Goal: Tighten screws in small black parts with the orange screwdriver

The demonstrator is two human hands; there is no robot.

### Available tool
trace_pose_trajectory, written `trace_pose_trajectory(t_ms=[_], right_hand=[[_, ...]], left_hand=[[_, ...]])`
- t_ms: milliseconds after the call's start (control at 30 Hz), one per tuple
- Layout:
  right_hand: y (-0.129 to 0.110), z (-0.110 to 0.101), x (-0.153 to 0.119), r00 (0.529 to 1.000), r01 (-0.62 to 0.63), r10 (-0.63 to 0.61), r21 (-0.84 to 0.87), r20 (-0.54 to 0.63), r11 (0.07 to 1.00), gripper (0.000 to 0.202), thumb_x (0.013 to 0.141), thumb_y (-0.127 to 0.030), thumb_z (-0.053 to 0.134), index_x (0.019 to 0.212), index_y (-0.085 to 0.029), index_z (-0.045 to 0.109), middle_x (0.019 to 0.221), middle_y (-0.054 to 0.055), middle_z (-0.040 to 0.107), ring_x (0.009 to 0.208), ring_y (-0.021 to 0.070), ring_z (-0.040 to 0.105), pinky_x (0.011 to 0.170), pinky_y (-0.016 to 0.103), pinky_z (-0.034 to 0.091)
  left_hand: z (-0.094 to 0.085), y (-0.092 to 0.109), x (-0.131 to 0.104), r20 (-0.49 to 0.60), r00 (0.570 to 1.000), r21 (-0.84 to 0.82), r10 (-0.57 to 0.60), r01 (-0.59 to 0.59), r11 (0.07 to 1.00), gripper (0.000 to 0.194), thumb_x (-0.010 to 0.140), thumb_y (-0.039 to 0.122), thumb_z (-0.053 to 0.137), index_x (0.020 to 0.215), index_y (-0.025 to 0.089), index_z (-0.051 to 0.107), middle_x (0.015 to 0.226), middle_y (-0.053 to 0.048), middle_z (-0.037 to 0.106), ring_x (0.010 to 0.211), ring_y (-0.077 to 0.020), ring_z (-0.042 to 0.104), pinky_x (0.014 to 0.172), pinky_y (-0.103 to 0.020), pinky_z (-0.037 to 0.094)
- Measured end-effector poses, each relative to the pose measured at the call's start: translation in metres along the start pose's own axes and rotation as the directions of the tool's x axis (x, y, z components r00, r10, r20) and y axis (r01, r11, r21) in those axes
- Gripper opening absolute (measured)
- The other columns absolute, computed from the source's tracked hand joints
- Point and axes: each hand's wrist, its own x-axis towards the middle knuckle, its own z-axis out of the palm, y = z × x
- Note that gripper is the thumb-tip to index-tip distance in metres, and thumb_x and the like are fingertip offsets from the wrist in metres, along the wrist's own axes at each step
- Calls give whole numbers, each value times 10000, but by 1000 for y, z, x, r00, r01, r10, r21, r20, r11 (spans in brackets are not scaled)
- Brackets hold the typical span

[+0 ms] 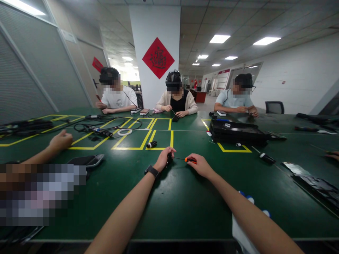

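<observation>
My left hand [164, 159], with a dark watch [152, 171] on its wrist, is closed around a small black part [169, 160] just above the green table. My right hand [199, 163] grips a screwdriver [190, 160] by its orange and black handle. The thin shaft points left and its tip reaches the black part at my left fingers. A black and white cylinder [152, 144] lies on the table beyond my left hand.
Black trays [235, 131] are stacked at right, near a black-handled tool [267, 158]. Cables [99, 131] and a white ring [124, 132] lie at left. A neighbour's hand [61, 140] rests at left. Three people sit across the table [119, 197].
</observation>
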Motion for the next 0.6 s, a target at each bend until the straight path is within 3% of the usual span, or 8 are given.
trace_pose_trajectory(t_ms=[367, 533, 600], right_hand=[[1, 7, 1, 995, 84, -86, -30, -51, 996, 300, 709, -249, 568, 998, -176, 534, 890, 43, 545, 823, 146, 493, 771, 293, 388], [2, 10, 2, 997, 65, -73, -191, -31, 979, 192, 813, -288, 426, 818, -167, 576, 845, 55, 533, 837, 154, 465, 785, 309, 357], [2, 9, 1, 997, 69, -76, -205, -26, 976, 160, 802, -281, 450, 817, -169, 563, 845, 49, 528, 829, 151, 460, 772, 300, 357]], left_hand=[[2, 6, -2, -10, 1000, 29, 11, -11, 1000, 314, 806, 332, 294, 821, 143, 545, 655, -11, 522, 612, -107, 489, 603, -235, 382], [2, 6, -2, -15, 1000, 52, 18, -17, 999, 305, 807, 321, 294, 814, 153, 549, 642, -4, 518, 605, -101, 482, 589, -227, 376], [3, 6, -2, -14, 1000, 58, 10, -10, 998, 307, 807, 314, 288, 815, 154, 549, 641, -3, 519, 602, -101, 482, 582, -226, 373]])
